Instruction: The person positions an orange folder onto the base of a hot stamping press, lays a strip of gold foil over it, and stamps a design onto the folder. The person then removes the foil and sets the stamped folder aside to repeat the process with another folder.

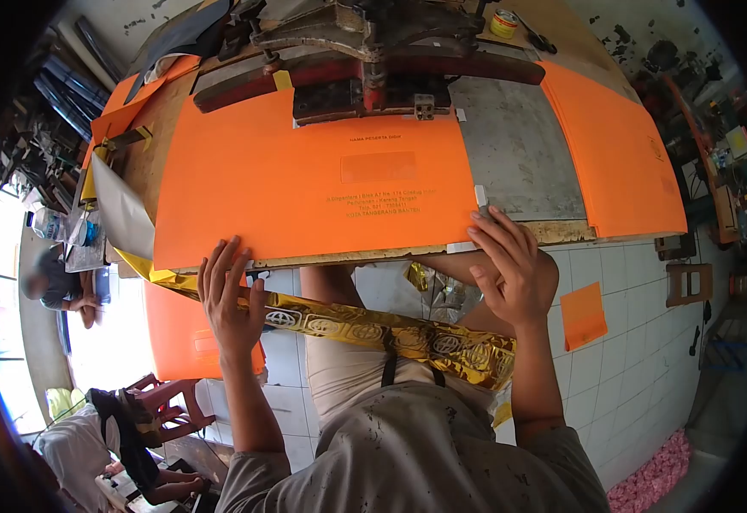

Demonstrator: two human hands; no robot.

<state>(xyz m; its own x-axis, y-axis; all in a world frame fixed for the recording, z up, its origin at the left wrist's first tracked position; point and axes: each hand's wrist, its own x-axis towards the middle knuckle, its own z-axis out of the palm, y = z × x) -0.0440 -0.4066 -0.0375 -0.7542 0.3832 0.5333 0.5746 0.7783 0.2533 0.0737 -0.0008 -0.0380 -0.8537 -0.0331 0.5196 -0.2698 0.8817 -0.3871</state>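
A large orange printed sheet [305, 197] lies on the press bed under a dark metal press head [348, 98]. My left hand [232, 299] rests its fingertips on the sheet's near left edge, fingers spread. At the sheet's near right corner, my right hand [506, 265] has its fingers stretched out beside a small white guide piece [479, 197]. Neither hand grips anything. A gold foil strip [373, 329] with cut-out patterns runs from the bed's left side across my lap.
Orange sheets [621, 154] are stacked at the right of the grey metal plate [519, 145]. A yellow tin [503, 24] stands at the back. More orange sheets [185, 329] lie lower left. Another person [61, 282] is at the far left.
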